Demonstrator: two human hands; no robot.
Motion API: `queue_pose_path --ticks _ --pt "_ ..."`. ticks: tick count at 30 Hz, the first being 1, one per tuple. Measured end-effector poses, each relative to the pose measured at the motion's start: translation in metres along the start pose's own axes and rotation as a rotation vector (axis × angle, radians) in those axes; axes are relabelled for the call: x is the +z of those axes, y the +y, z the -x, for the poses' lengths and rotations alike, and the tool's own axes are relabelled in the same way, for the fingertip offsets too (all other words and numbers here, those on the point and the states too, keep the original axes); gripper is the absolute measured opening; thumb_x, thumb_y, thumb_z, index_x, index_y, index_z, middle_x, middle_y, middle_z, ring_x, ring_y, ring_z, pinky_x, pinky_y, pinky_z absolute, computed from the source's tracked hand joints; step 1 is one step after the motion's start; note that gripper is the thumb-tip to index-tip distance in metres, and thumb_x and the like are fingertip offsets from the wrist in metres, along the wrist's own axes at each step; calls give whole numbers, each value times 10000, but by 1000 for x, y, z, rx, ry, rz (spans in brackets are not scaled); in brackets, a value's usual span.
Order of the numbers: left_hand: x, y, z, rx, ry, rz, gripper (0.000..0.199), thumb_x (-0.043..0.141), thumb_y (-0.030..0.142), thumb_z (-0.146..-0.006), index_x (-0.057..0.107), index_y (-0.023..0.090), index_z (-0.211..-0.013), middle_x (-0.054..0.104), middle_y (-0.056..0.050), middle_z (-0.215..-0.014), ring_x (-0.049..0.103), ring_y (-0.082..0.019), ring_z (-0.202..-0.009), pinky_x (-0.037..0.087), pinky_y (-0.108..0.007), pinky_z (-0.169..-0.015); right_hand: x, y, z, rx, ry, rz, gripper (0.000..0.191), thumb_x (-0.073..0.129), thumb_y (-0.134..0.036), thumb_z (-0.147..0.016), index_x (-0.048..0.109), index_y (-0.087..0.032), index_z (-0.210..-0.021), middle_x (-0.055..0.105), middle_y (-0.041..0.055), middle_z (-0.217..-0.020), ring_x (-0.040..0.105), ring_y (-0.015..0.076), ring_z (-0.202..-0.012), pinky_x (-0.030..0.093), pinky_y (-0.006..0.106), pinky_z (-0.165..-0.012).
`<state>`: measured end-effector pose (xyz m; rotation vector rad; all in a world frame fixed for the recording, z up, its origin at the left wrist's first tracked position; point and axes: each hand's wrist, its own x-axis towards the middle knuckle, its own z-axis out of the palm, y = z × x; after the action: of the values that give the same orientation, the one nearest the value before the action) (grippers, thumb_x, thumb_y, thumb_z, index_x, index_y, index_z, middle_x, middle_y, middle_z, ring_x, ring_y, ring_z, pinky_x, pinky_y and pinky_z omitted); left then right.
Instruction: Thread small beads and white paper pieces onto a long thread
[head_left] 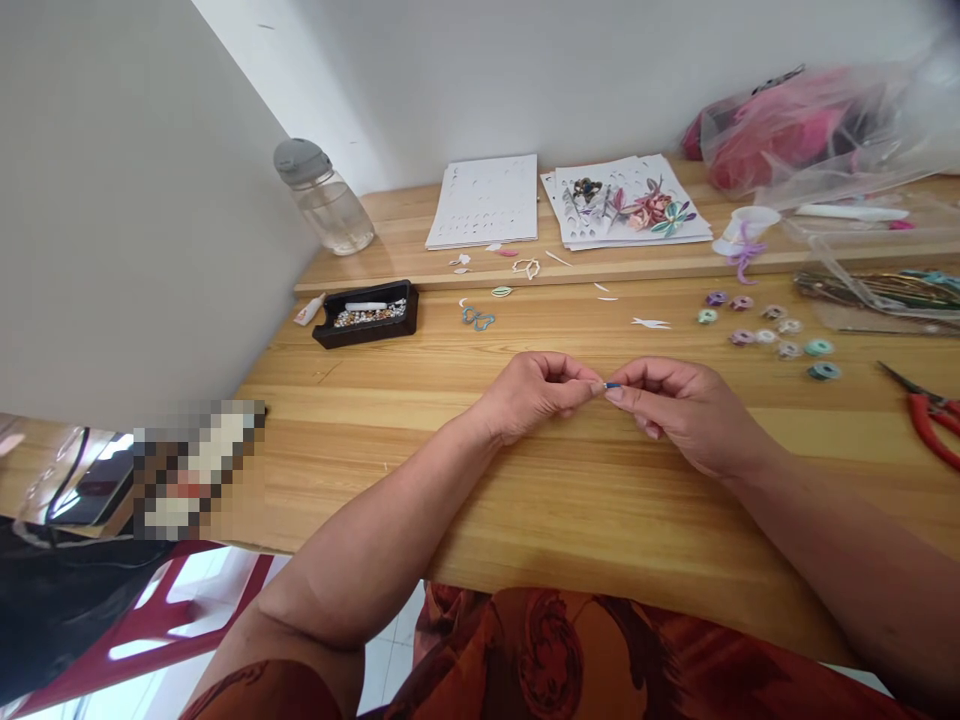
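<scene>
Meanwhile, just in front of the paper coils [765,334], the left hand [529,395] and right hand [679,410] pinch a tiny blue strip [613,385] between fingertips, apparently mid-roll, needing steady, even pressure.

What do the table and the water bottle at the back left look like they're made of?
The table looks like pale wood with a light matte finish, going by its grain lines and plank seams. The water bottle looks like clear plastic with a grey lid; it could be glass.
</scene>
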<state>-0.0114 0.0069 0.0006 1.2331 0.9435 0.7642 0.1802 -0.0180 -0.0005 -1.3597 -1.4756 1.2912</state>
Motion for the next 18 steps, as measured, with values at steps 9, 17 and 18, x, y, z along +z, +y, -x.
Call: queue_pose_path --ticks 9,17,18 --pt "0 -1 -1 70 82 -188 270 723 375 -707 652 119 -756 560 25 -635 418 -51 -544 312 -199 -511 3 -8 10 -213 88 281 160 675 -365 -833 693 -212 -793 588 -5 -646 442 114 -555 340 260 -504" --pt "-1 -1 0 58 -51 -152 284 717 388 -716 667 115 -776 591 5 -688 437 -54 -571 328 -202 -540 -4 -6 1 -77 39 35 219 726 -413 -789 690 -197 -795 505 -32 -552 386 81 -466 283 238 -433" --pt "-1 0 0 56 -53 -134 292 722 392 -711 666 113 -775 590 5 -686 435 -53 -572 330 -203 -544 -5 -5 0 -47 22 -25 235 736 -423 -779 685 -194 -798 486 -40 -537 377 76 -453 276 234 -424"
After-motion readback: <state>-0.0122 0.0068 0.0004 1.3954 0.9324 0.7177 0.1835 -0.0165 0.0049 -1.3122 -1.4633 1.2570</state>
